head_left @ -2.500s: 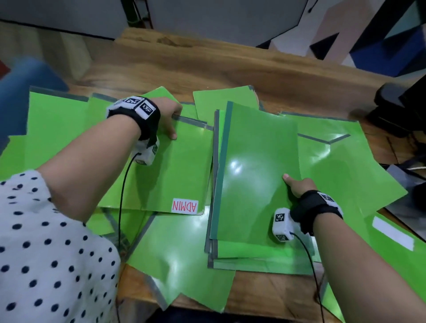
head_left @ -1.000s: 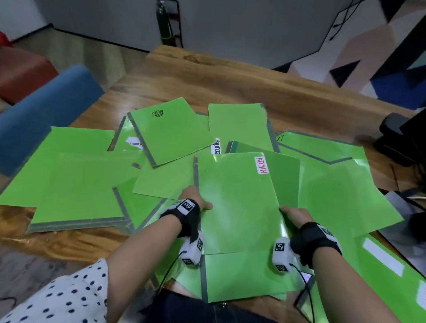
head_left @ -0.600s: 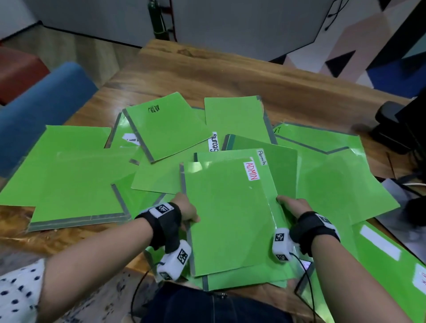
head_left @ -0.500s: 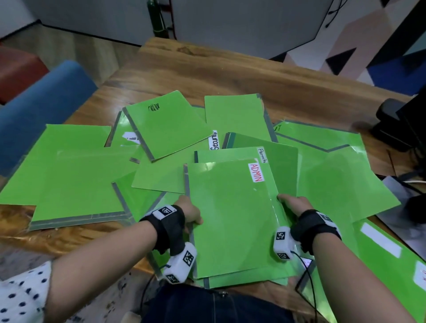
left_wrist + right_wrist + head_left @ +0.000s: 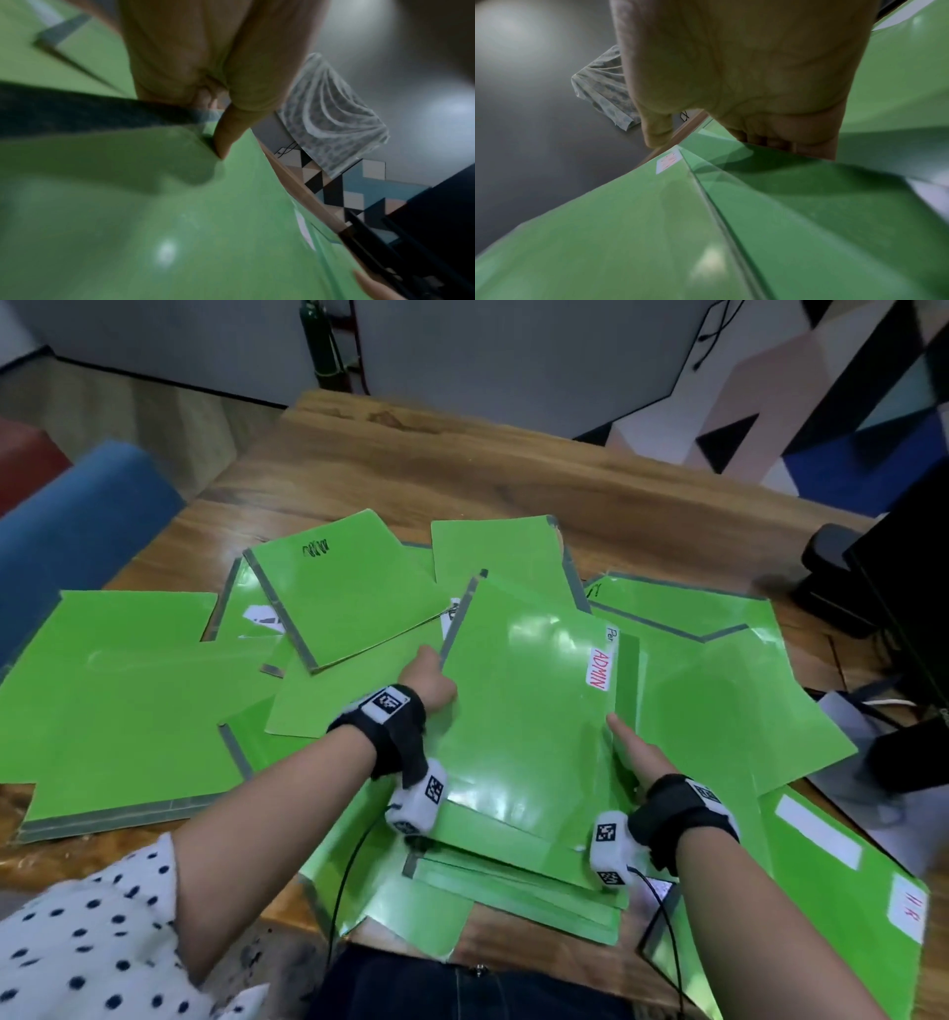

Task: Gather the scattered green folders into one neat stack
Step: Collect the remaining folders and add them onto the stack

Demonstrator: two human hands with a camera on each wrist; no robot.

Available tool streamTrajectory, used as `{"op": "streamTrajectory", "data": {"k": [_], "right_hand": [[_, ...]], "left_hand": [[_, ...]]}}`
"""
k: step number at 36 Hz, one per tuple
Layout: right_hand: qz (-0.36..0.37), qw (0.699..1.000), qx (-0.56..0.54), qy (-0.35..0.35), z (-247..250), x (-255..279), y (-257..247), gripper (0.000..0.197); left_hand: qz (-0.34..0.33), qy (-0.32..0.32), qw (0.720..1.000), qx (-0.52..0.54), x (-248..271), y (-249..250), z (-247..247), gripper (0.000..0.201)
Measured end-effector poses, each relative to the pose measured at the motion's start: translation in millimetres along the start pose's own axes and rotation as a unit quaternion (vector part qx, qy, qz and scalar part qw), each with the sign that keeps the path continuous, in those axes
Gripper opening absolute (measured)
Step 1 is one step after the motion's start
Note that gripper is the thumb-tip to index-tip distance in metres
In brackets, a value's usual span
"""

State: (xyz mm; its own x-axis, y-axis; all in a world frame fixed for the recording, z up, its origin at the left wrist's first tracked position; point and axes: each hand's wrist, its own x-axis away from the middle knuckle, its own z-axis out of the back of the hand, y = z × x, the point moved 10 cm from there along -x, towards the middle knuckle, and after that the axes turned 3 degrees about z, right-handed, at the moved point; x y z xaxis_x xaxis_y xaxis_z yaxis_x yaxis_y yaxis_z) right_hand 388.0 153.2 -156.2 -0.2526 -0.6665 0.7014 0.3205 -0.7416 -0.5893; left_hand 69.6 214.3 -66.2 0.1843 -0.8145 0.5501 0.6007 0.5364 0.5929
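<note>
Left hand (image 5: 429, 683) at the left edge of the ADMIN folder (image 5: 524, 711): thumb on top, fingers curled under the grey spine, pinching it. Confirmed in left wrist view: thumb (image 5: 226, 134) pressed on the green cover (image 5: 154, 223), fingers tucked beneath the edge. Right hand (image 5: 637, 757) at the folder's right edge, thumb pointing toward 11 o'clock along the cover; in right wrist view thumb (image 5: 657, 130) above the sheet, fingers (image 5: 782, 142) curled under its edge, gripping. Both hands closed on the same folder, one on each side.

ADMIN folder tilted, far corner raised and turned toward 11 o'clock, white label with red lettering at its 2 o'clock corner. Held over a partial stack (image 5: 518, 880) of green folders near the table's (image 5: 462, 464) near edge, at 6 o'clock; stack edges uneven, not squared. Second label, reading "Per", visible just beyond the ADMIN label on the folder beneath.

Loose folders spread around the stack: one with black handwriting (image 5: 344, 588) at 11 o'clock, one (image 5: 493, 552) at 12 o'clock, a large pair (image 5: 118, 711) at 9 o'clock, several overlapping (image 5: 719, 690) at 2 to 3 o'clock, more with white labels (image 5: 832, 880) at 4 o'clock overhanging the table edge.

Blue chair (image 5: 77, 521) off the table at 10 o'clock. Dark equipment (image 5: 883, 588) at 2 o'clock; type cannot be told.
</note>
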Motion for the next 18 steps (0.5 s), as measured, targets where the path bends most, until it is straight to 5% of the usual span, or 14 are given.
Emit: {"op": "streamTrajectory", "data": {"k": [11,14,18], "right_hand": [[-0.035,0.998,-0.032,0.042,3,-1,3,0.083],[-0.042,0.995,-0.043,0.078,4,-4,6,0.086],[-0.039,0.992,-0.035,0.111,5,-5,8,0.083]], "left_hand": [[0.0,-0.009,0.998,-0.062,8,-17,-64,0.067],[0.0,-0.042,0.998,-0.042,11,-21,-74,0.087],[-0.022,-0.1,0.995,-0.017,11,-20,-69,0.091]]}}
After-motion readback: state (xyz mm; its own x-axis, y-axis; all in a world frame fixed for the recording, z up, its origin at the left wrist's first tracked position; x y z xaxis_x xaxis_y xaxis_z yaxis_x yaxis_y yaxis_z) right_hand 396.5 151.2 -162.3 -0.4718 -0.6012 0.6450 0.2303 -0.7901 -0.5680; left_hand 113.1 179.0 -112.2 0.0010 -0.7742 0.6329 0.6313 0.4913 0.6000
